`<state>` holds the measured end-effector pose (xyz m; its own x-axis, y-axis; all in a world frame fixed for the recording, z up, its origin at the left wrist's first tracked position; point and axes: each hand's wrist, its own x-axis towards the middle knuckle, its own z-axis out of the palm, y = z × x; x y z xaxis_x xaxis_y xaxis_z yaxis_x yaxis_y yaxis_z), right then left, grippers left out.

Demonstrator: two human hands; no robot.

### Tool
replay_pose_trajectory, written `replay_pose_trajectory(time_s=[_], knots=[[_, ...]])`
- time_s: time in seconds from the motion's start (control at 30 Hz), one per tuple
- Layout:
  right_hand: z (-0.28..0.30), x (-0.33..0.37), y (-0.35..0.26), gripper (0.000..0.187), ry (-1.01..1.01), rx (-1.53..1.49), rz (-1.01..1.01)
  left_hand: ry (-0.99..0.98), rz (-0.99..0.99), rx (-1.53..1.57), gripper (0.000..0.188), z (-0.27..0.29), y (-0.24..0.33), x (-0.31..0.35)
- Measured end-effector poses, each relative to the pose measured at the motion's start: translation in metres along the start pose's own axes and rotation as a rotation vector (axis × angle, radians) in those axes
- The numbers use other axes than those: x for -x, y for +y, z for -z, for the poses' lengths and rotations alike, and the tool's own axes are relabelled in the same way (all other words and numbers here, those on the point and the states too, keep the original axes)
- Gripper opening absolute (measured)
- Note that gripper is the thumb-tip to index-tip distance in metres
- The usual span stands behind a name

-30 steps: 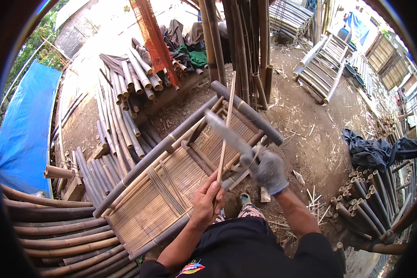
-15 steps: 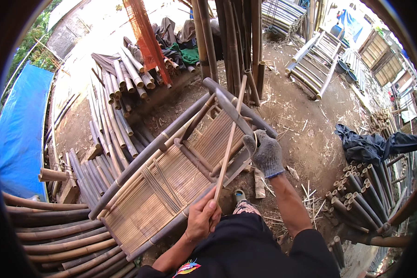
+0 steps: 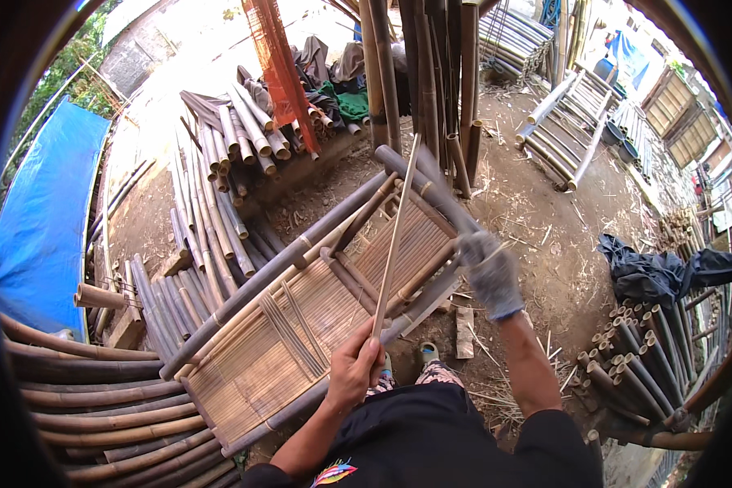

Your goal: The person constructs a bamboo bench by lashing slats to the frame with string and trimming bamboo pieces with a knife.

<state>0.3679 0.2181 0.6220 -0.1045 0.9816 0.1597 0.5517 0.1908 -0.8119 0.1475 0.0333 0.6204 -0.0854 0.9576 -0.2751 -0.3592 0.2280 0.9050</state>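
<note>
My left hand (image 3: pixel 356 368) is closed round the near end of a long bamboo strip (image 3: pixel 398 228). That strip slants up and away across a bamboo chair-like frame (image 3: pixel 244 305) with slatted panels. To its right is my right hand (image 3: pixel 491 275), in a grey knitted glove, beside the frame's right corner. Motion smears its fingers, and a thin pale strand shows across the glove. A flat, pale, blade-like piece (image 3: pixel 433 306) lies just below the glove; I cannot tell whether the hand holds it. Several thin strips (image 3: pixel 289 329) rest on the slats.
Stacked bamboo poles (image 3: pixel 114 398) lie at the near left, more cut poles (image 3: pixel 211 195) farther off. Upright poles (image 3: pixel 423 73) stand beyond the frame. At the right are bundled bamboo tubes (image 3: pixel 634 350) and dark cloth (image 3: pixel 647 268). A blue tarp (image 3: pixel 45 220) hangs far left.
My gloved right hand has come away from the bamboo strip, to the right. The strip now stands steeper in my left hand. The whole view has shifted slightly.
</note>
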Motion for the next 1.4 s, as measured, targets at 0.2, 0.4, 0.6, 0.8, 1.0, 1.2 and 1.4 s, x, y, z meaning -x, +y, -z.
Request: replay_pose_trajectory(time_s=[0.2,0.4,0.6,0.8,1.0,1.2,1.4], knots=[[-0.039,0.050,-0.034,0.050,-0.109,0.300,0.228,-0.013,-0.029,-0.098,0.044,-0.018,0.020,-0.015],[0.002,-0.020,0.011,0.055,0.123,0.308,-0.042,-0.168,0.128,-0.129,0.046,-0.009,0.011,0.035],[0.032,-0.055,0.032,0.061,0.153,0.225,-0.348,-0.257,0.166,-0.101,0.047,0.020,0.010,0.058],[0.010,-0.042,0.020,0.055,0.151,0.157,-0.026,-0.256,0.248,0.622,0.051,0.054,-0.017,0.026],[-0.057,0.067,-0.067,0.049,-0.266,0.251,0.268,-0.269,0.253,1.002,0.041,0.035,0.004,-0.045],[-0.059,0.033,-0.026,0.051,-0.170,0.352,0.084,-0.314,0.245,0.695,0.047,0.016,0.009,-0.029],[-0.039,-0.034,0.018,0.052,-0.041,0.401,0.123,-0.309,0.284,0.651,0.050,-0.001,0.002,-0.015]])
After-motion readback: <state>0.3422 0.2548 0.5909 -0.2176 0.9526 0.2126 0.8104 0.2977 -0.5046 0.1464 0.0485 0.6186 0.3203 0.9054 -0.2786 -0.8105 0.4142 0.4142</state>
